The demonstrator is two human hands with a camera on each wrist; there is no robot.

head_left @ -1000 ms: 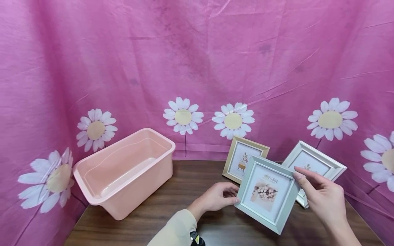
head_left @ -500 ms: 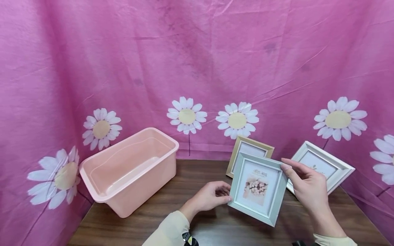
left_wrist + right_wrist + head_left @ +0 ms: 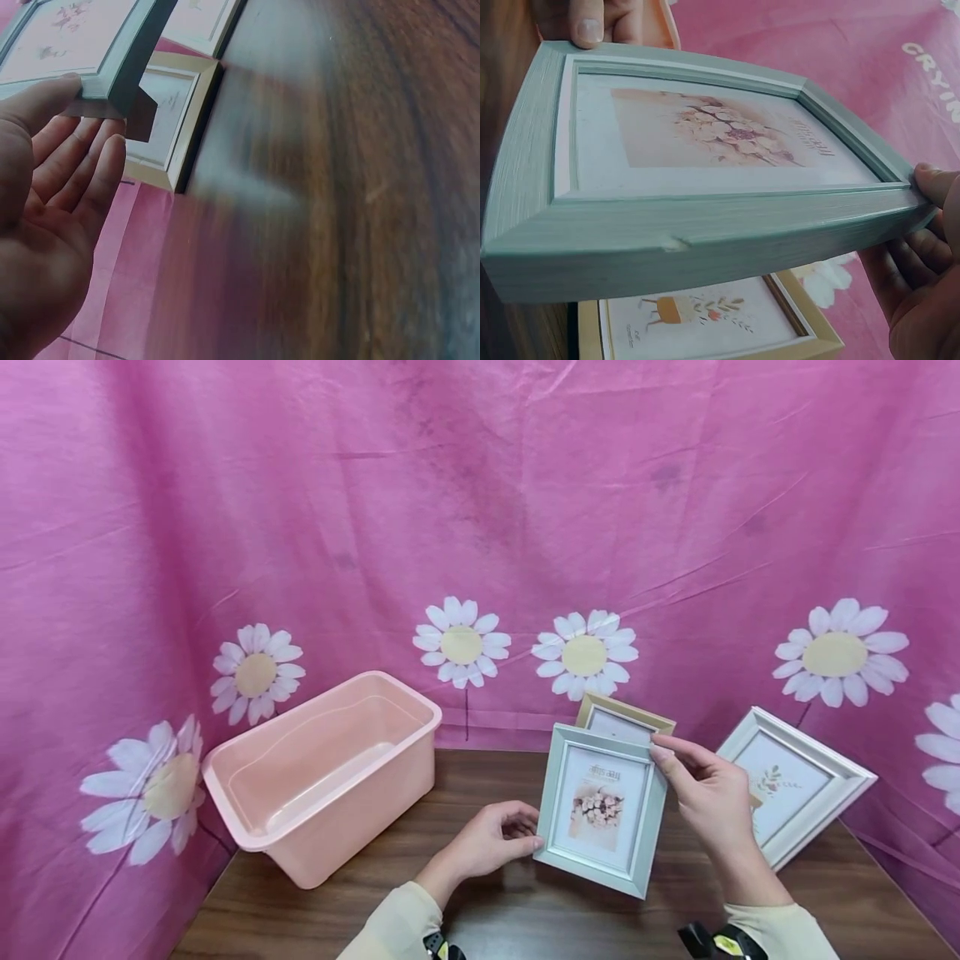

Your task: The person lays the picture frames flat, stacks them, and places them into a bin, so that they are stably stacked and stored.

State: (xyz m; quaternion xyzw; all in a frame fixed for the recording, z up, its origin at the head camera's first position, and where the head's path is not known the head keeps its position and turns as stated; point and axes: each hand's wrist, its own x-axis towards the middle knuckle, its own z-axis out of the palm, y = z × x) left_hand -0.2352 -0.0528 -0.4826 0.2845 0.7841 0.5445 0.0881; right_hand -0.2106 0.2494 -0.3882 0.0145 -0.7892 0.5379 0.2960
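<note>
- Your left hand (image 3: 487, 842) is pinching the green frame (image 3: 600, 797) by its lower left corner, thumb on the front edge, fingers tucked under.
- Your right hand (image 3: 716, 797) is pinching the upper right corner; both grips are narrow, with the frame filling them.
- The green frame is sitting between your hands, its face tilting toward you and its slightly longer side running up and away; it seems to be hanging clear of the table (image 3: 495, 777).
- The key relation: the tub (image 3: 360, 814) is standing open to the left of your left grip, well apart, so that hand is nearer to it.
- The gold frame (image 3: 626, 717) is leaning just behind your green one, and the white frame (image 3: 798, 785) is resting beyond your right hand.
- For writing, the green frame's print is carrying a line above its flowers that you cannot safely read; the pink cloth (image 3: 780, 30) is showing "CRYIN", cut off by the right wrist view's edge.
</note>
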